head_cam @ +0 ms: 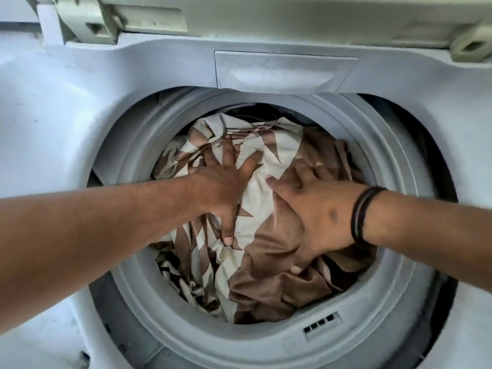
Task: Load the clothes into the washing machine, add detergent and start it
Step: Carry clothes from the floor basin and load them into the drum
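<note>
I look down into a top-loading washing machine (pixel 80 107) with its lid up. The grey drum rim (pixel 138 161) rings a pile of clothes. A cream cloth with brown leaf shapes (pixel 266 145) lies on the left and top, and a plain brown cloth (pixel 266 283) fills the right and front. My left hand (pixel 223 182) presses flat on the patterned cloth with fingers spread. My right hand (pixel 316 211), with dark bands at the wrist, presses with spread fingers on the brown cloth. Both hands are inside the drum opening.
A closed rectangular drawer panel (pixel 282 73) sits in the machine's top behind the drum. The raised lid's hinges (pixel 87 20) show at the back. A small vent (pixel 322 324) is set in the front of the drum rim.
</note>
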{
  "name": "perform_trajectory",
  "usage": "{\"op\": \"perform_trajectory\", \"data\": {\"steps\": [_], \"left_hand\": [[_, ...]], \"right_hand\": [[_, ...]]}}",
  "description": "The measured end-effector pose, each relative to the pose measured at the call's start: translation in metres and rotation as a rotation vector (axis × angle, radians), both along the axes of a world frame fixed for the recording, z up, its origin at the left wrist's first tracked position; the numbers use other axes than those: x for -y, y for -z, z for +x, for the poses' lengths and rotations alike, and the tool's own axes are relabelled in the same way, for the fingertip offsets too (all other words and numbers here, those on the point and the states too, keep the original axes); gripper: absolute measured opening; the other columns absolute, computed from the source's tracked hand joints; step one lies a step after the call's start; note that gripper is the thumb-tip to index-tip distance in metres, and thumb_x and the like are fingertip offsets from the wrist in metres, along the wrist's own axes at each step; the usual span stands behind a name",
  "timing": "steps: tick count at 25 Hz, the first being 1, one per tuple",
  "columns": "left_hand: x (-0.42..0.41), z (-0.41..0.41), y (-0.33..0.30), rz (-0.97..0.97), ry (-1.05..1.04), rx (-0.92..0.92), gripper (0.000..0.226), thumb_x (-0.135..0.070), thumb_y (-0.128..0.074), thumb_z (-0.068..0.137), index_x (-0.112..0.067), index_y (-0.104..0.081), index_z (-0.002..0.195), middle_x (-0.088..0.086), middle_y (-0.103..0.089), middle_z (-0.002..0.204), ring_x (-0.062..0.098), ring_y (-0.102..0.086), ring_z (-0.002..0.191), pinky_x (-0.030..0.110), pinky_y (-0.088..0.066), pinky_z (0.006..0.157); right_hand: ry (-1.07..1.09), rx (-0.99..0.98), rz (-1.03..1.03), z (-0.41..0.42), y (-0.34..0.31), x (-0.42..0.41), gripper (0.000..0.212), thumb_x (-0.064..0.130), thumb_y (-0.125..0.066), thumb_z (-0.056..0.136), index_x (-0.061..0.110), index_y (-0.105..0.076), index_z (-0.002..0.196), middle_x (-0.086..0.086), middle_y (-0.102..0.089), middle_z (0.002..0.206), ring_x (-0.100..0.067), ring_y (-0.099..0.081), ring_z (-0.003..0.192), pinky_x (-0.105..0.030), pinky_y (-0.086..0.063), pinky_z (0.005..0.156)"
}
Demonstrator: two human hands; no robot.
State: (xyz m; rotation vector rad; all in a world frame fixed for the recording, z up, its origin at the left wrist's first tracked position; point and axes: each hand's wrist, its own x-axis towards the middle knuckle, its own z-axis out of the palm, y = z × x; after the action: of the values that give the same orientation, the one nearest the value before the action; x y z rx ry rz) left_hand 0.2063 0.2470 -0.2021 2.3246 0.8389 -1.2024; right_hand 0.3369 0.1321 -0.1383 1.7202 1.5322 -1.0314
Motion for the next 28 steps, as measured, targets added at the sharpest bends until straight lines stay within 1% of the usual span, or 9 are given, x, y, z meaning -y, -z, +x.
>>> {"op": "perform_trajectory", "data": {"steps": [3,7,9,11,12,16,19,22,28], "left_hand": [[0.003,0.004,0.001,-0.023,-0.003,-0.014,0.181,-0.046,-0.103,0.038,-0.046,0.053,0.131,0.02,0.05,0.151,0.06,0.024,0.144,0.073,-0.032,0.111],[0.0,0.007,-0.017,-0.05,0.04,-0.056,0.172,-0.05,-0.1,0.045,-0.046,0.042,0.143,0.019,0.039,0.159,0.057,0.014,0.149,0.07,-0.03,0.114],[-0.009,0.005,-0.041,-0.017,0.048,0.042,0.152,-0.053,-0.096,0.054,-0.043,0.014,0.159,0.016,0.0,0.169,0.046,-0.022,0.15,0.056,-0.044,0.108],[-0.017,-0.002,-0.061,0.154,0.056,0.26,0.109,-0.055,-0.086,0.07,-0.034,-0.024,0.157,0.011,-0.047,0.149,0.035,-0.052,0.13,0.045,-0.052,0.093],[-0.019,-0.007,-0.066,0.25,0.02,0.368,0.09,-0.054,-0.08,0.077,-0.028,-0.035,0.15,0.01,-0.054,0.136,0.035,-0.056,0.12,0.044,-0.054,0.087],[-0.025,-0.019,-0.065,0.202,-0.399,0.558,0.065,-0.034,-0.076,0.086,-0.021,-0.046,0.142,0.009,-0.063,0.119,0.026,-0.064,0.095,0.038,-0.055,0.078],[-0.016,-0.011,-0.078,-0.182,-1.038,0.879,0.028,-0.022,-0.075,0.091,-0.014,-0.068,0.116,0.001,-0.075,0.094,0.02,-0.072,0.079,0.033,-0.057,0.074],[0.002,-0.002,-0.101,-0.535,-1.424,1.043,0.024,-0.032,-0.071,0.094,-0.011,-0.071,0.105,-0.002,-0.074,0.08,0.014,-0.069,0.071,0.033,-0.056,0.071],[0.02,0.009,-0.125,-0.749,-1.901,1.246,0.038,-0.052,-0.068,0.092,-0.019,-0.062,0.11,0.007,-0.07,0.112,0.027,-0.074,0.103,0.044,-0.059,0.095]], "right_hand": [[0.037,0.116,-0.08,-0.021,0.021,0.033,0.142,0.035,-0.085,0.076,0.043,0.041,0.141,-0.015,0.052,0.147,-0.054,0.032,0.14,-0.081,-0.026,0.103],[-0.042,0.13,0.119,-0.02,0.036,0.037,0.112,0.029,-0.061,0.095,0.036,0.039,0.145,-0.026,0.042,0.151,-0.059,0.022,0.142,-0.078,-0.038,0.096],[-0.117,0.097,0.12,-0.009,0.021,0.031,0.123,0.034,-0.074,0.085,0.034,0.03,0.151,-0.025,0.029,0.157,-0.055,0.01,0.146,-0.069,-0.044,0.098],[-0.144,0.075,0.197,0.0,-0.004,0.022,0.112,0.043,-0.074,0.08,0.033,0.007,0.156,-0.019,0.003,0.16,-0.047,-0.016,0.145,-0.058,-0.05,0.096],[-0.14,0.046,0.258,0.003,-0.015,0.018,0.101,0.045,-0.071,0.08,0.033,-0.004,0.155,-0.017,-0.008,0.157,-0.042,-0.028,0.14,-0.052,-0.052,0.094],[-0.069,-0.052,0.396,0.003,-0.043,-0.003,0.092,0.048,-0.07,0.078,0.037,-0.017,0.152,-0.01,-0.016,0.156,-0.032,-0.049,0.122,-0.04,-0.055,0.084],[0.069,-0.135,0.532,-0.002,-0.056,-0.019,0.081,0.056,-0.068,0.081,0.035,-0.03,0.149,-0.005,-0.038,0.143,-0.026,-0.054,0.115,-0.043,-0.055,0.087],[0.252,-0.32,0.71,-0.008,-0.088,-0.023,0.051,0.048,-0.069,0.084,0.03,-0.056,0.129,0.006,-0.062,0.115,-0.016,-0.061,0.101,-0.04,-0.054,0.087],[0.703,-0.305,1.221,-0.002,-0.125,-0.025,0.033,0.052,-0.072,0.083,0.028,-0.067,0.104,0.009,-0.068,0.087,-0.008,-0.066,0.081,-0.031,-0.055,0.074]]}}
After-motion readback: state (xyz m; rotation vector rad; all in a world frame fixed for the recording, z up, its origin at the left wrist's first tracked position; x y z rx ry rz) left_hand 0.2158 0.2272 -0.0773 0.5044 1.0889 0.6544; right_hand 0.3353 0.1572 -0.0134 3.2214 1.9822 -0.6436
